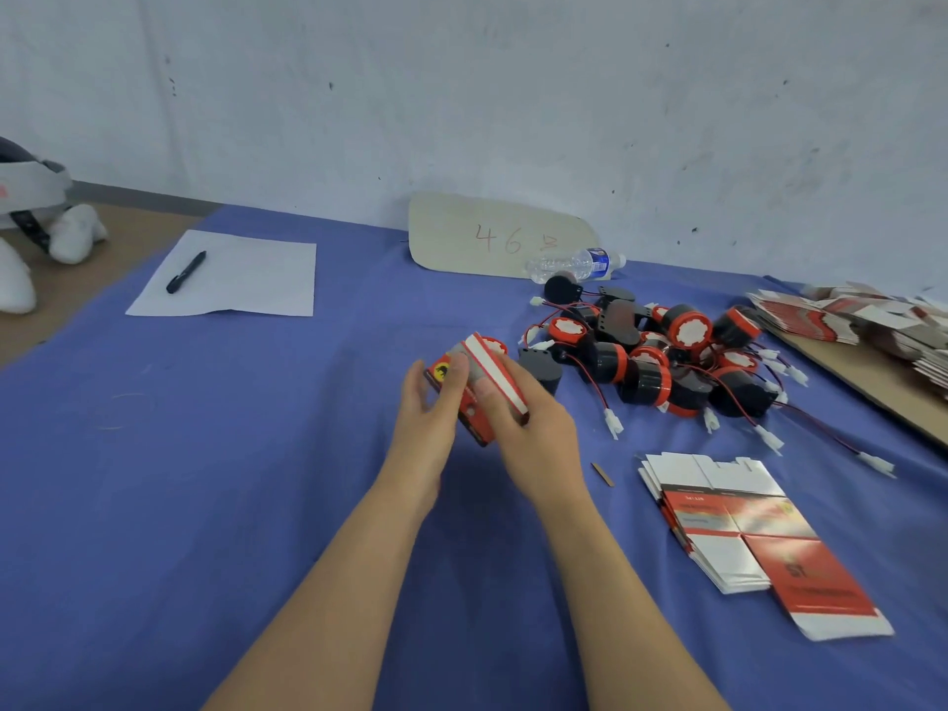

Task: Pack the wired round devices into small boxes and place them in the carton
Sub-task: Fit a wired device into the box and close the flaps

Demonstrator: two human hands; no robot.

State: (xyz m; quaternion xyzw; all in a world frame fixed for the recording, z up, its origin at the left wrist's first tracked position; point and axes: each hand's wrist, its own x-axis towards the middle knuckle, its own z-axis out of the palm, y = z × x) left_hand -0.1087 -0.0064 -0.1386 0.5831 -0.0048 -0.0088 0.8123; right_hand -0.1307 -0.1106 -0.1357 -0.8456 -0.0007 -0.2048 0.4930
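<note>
A small red and white box [474, 402] is held above the blue cloth near the middle. My left hand [430, 418] grips its left side, fingers curled over the top. My right hand [533, 428] holds its right side, thumb on the white flap. Behind the box, a round device's red and white face [493, 346] shows at the box's far end. A pile of black and red round devices [667, 356] with red-black wires and white plugs lies to the right. No carton is in sight.
A stack of flat unfolded boxes [738, 526] lies at the right front. More flat boxes [872, 320] sit on a cardboard sheet at the far right. A water bottle [574, 264], a cardboard sign [492, 233], and paper [231, 274] with a pen [185, 272] lie further back.
</note>
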